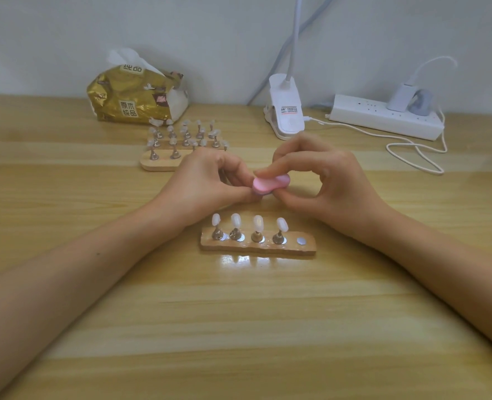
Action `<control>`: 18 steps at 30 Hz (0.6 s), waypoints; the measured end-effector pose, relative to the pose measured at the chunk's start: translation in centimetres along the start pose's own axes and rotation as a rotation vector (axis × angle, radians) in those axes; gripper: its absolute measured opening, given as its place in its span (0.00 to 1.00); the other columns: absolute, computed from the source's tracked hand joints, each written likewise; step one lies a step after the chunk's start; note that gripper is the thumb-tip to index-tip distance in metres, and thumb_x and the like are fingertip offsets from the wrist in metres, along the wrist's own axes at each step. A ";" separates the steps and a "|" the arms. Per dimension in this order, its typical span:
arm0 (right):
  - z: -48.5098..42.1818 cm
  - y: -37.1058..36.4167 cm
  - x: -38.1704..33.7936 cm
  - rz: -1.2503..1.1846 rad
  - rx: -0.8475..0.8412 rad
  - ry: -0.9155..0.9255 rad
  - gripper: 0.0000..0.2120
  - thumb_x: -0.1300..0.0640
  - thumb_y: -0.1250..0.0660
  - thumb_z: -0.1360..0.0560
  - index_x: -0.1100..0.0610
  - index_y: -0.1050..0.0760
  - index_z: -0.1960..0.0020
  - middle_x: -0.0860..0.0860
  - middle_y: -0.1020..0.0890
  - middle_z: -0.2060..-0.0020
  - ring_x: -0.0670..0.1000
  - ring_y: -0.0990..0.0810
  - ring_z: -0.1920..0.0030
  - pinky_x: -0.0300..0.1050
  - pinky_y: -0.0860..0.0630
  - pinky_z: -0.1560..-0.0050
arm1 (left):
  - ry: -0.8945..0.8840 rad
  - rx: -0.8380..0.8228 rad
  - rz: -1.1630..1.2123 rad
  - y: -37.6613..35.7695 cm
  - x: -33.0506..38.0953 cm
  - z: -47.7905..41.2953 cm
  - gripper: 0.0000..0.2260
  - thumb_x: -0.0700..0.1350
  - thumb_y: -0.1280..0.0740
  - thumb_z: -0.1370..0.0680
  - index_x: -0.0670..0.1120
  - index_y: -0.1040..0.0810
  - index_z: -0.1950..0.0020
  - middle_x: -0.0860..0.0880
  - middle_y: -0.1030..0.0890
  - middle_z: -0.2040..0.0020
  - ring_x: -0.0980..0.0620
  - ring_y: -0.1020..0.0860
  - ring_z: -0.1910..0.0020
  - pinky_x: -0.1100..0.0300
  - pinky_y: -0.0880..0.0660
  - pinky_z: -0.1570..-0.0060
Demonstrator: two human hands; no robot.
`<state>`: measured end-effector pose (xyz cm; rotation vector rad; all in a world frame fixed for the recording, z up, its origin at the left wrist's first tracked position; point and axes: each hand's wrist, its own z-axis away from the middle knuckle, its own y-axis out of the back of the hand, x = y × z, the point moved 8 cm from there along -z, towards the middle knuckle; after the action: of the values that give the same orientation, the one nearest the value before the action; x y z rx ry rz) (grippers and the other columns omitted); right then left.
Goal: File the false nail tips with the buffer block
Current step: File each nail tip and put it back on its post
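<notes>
Centre frame: right hand point(325, 180) pinches buffer point(268, 184); left hand point(207, 180) curls round something hidden, presumably a tip. Rack point(308, 248) below carries four tips point(257, 222), one seat vacant. Filing apparently mid-course.

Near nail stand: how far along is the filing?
Done: cannot tell; the four tips on the near stand look alike. In hand: right hand holds the buffer block against something hidden in the left hand, probably the tip from the empty fifth spot. Left: possibly these four and the far stand.
</notes>
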<state>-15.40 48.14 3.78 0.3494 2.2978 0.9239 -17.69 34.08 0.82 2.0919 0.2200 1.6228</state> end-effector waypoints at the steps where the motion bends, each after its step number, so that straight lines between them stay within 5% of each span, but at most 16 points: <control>1: 0.0 0.1 0.1 -0.005 0.002 -0.007 0.11 0.68 0.25 0.29 0.59 0.15 0.48 0.53 0.22 0.54 0.48 0.22 0.55 0.38 0.27 0.50 | 0.001 -0.001 0.001 0.0 0.0 0.0 0.07 0.50 0.20 0.34 0.50 0.16 0.63 0.53 0.18 0.67 0.56 0.26 0.67 0.61 0.29 0.63; 8: 0.1 -0.6 -0.5 -0.029 -0.051 0.047 0.09 0.64 0.24 0.28 0.58 0.15 0.49 0.53 0.21 0.55 0.50 0.21 0.56 0.42 0.25 0.53 | -0.008 0.017 -0.017 0.1 0.2 0.0 0.20 0.63 0.26 0.43 0.49 0.15 0.62 0.52 0.17 0.67 0.53 0.25 0.65 0.56 0.28 0.61; 13: 0.2 -0.9 -0.8 -0.108 -0.119 0.074 0.10 0.64 0.24 0.28 0.56 0.16 0.48 0.54 0.21 0.54 0.50 0.21 0.54 0.39 0.26 0.50 | -0.010 0.010 -0.057 0.2 -0.3 -0.1 0.10 0.53 0.20 0.35 0.50 0.17 0.63 0.57 0.20 0.70 0.61 0.28 0.71 0.70 0.34 0.70; 18: -0.1 1.2 1.8 -0.297 0.139 -0.167 0.06 0.65 0.26 0.25 0.61 0.19 0.49 0.60 0.19 0.51 0.55 0.19 0.54 0.48 0.20 0.48 | -0.037 0.000 -0.062 0.2 -0.4 -0.1 0.07 0.43 0.21 0.32 0.50 0.17 0.62 0.61 0.20 0.71 0.63 0.28 0.73 0.73 0.33 0.70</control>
<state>-16.84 49.76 3.92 0.1306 2.1886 0.5675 -17.92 33.79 0.54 2.0919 0.2704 1.5472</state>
